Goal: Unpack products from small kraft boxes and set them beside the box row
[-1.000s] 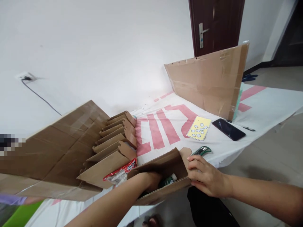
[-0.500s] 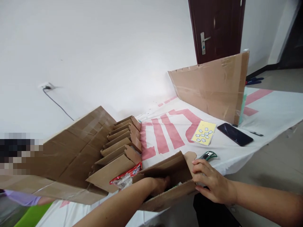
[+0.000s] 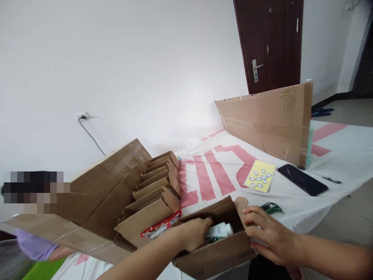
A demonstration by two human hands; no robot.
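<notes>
An open cardboard box sits at the near edge of the cloth-covered table. Inside its opening, my left hand is closed on a white squeeze tube with green print, whose capped end points right. The lower part of the tube is hidden by the hand and the box wall. My right hand grips the box's right end by its raised flap, fingers on the outside. A red-edged plastic packet lies just left of the box. Beyond my right fingers is a green utility knife.
Several cardboard boxes stand in a row at left, beside a large cardboard panel. A person in a purple sleeve is behind it. A yellow card, phone, pen and upright cardboard sheet are at right.
My left hand has risen a little inside the box, bringing the white tube into view. My right hand stays on the box's end. The whole view has shifted slightly.
</notes>
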